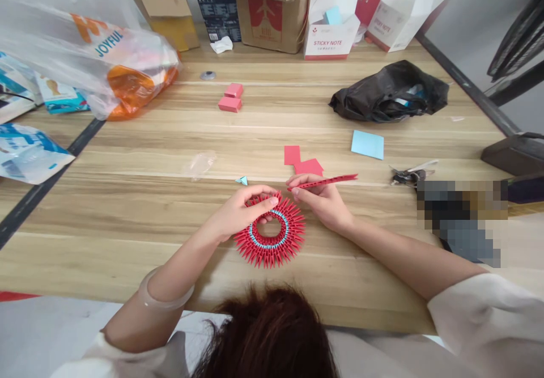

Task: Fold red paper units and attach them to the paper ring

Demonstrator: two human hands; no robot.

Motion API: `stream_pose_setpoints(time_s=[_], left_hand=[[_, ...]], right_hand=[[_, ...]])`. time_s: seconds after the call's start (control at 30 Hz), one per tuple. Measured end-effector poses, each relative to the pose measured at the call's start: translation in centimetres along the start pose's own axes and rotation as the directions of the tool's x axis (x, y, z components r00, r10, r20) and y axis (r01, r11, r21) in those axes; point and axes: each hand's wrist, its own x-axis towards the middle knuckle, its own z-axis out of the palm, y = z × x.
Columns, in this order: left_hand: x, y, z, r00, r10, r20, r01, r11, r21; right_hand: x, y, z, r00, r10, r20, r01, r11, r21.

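A spiky ring of folded red paper pieces with a light blue inner band point(276, 242) lies on the wooden table point(127, 219) in front of me. My left hand point(242, 211) is closed on the ring's far left rim, fingers curled over it. My right hand point(323, 199) is closed on a long thin row of stacked red paper pieces point(327, 181) that points to the right, held just beyond the ring's far right side.
Two red paper squares point(302, 161), a blue sheet point(368, 144), a small teal folded piece point(242, 180) and pink note pads point(230, 98) lie beyond the ring. A black bag point(389, 92), cardboard and sticky note boxes point(331, 24), plastic bags point(106, 55) and keys point(408, 175) surround them.
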Motion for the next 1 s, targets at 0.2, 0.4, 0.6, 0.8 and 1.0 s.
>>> stream_pose_setpoints(time_s=[0.2, 0.4, 0.6, 0.8, 1.0], left_hand=[[0.17, -0.23, 0.02, 0.997, 0.063, -0.053, -0.060, 0.996, 0.061], [0.11, -0.38, 0.08, 0.993, 0.097, -0.074, -0.088, 0.990, 0.110], [0.00, -0.49, -0.11, 0.991, 0.115, -0.066, -0.099, 0.973, 0.207], [-0.03, -0.40, -0.10, 0.992, 0.109, -0.061, -0.093, 0.971, 0.219], [-0.13, -0.55, -0.04, 0.993, 0.100, -0.067, -0.085, 0.977, 0.198]], right_hand=[[-0.06, -0.29, 0.03, 0.999, 0.035, 0.036, -0.036, 0.999, 0.014], [0.01, 0.01, 0.18, 0.993, 0.055, 0.105, -0.068, 0.990, 0.126], [-0.02, -0.22, 0.27, 0.991, 0.057, 0.121, -0.072, 0.989, 0.129], [-0.08, -0.33, 0.29, 0.982, 0.035, 0.184, -0.061, 0.988, 0.143], [-0.32, -0.56, 0.26, 0.977, 0.031, 0.209, -0.062, 0.988, 0.143]])
